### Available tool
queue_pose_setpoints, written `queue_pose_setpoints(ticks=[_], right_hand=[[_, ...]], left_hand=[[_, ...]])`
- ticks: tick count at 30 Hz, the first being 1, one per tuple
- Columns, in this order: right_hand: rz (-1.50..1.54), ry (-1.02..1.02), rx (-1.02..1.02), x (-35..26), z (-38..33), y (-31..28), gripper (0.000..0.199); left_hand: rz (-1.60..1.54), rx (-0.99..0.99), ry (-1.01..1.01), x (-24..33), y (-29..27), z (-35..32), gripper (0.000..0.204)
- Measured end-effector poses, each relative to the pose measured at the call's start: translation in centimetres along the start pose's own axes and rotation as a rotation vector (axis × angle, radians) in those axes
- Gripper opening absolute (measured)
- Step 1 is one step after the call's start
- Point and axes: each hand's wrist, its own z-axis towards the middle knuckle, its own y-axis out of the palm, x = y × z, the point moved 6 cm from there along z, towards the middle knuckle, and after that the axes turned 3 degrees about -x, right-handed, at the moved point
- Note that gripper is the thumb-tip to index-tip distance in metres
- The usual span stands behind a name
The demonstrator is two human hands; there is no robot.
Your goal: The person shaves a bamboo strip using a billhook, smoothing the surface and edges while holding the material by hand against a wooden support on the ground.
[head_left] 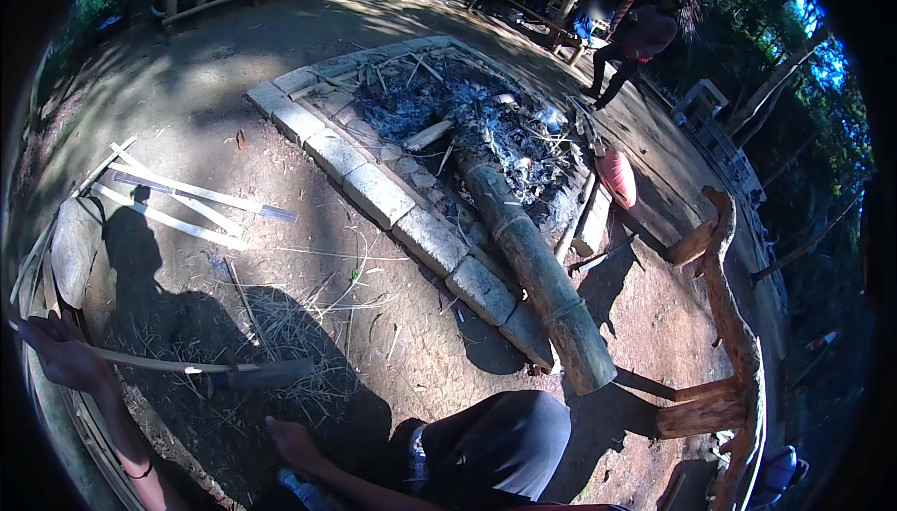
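Note:
At the far left, my left hand (pixel 64 354) is closed around a long, thin strip of split bamboo (pixel 159 360). The strip runs rightward from the hand, low over the ground. Near its far end is a dark, flat piece (pixel 266 374), in shadow; I cannot tell whether it belongs to the strip. My right hand (pixel 293 444) is low in front, beside my shoe and bent knee. Its fingers look curled in, and shade hides whatever they hold. Pale shavings (pixel 290 319) litter the ground beyond the hands.
Pale split strips (pixel 177 195) lie at left, near a large stone (pixel 77 251). Concrete blocks (pixel 378 195) edge an ash-filled fire pit (pixel 402 105). A thick log (pixel 533 268) rests across it. A rough wooden rail (pixel 733 324) stands right; a person (pixel 645 36) is beyond.

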Motion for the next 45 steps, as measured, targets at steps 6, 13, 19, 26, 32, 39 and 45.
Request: queue_pose_setpoints(ticks=[6, 13, 19, 26, 32, 39, 45], right_hand=[[-0.165, 0.12, -0.07, 1.2, 1.1, -0.5, 0.062], [-0.136, 0.105, -0.051, 4.8, 0.2, 1.0, 0.067], [-0.301, 0.136, -0.01, 4.9, 1.0, -0.8, 0.066], [-0.104, -0.018, 0.094, -3.4, 2.9, -1.7, 0.054], [-0.203, -0.071, 0.276, -12.0, 9.6, -5.1, 0.053], [-0.467, -0.296, 0.144, -19.7, 16.7, -7.2, 0.049], [0.072, -0.15, -0.048, -21.9, 12.1, -5.8, 0.04]], left_hand=[[-0.08, -0.018, -0.071, 0.5, 1.1, -1.4, 0.037], [-0.119, -0.083, -0.074, -1.0, 0.0, -0.7, 0.032], [-0.137, -0.118, -0.062, 1.0, 1.1, -1.7, 0.034], [-0.156, -0.106, -0.079, 2.4, 1.9, -2.5, 0.036], [-0.109, -0.092, -0.074, 2.1, 1.0, -2.0, 0.033], [-0.072, -0.099, -0.048, 4.4, 1.9, -3.1, 0.042], [-0.021, -0.376, -0.078, 4.9, 3.9, -3.9, 0.059]])
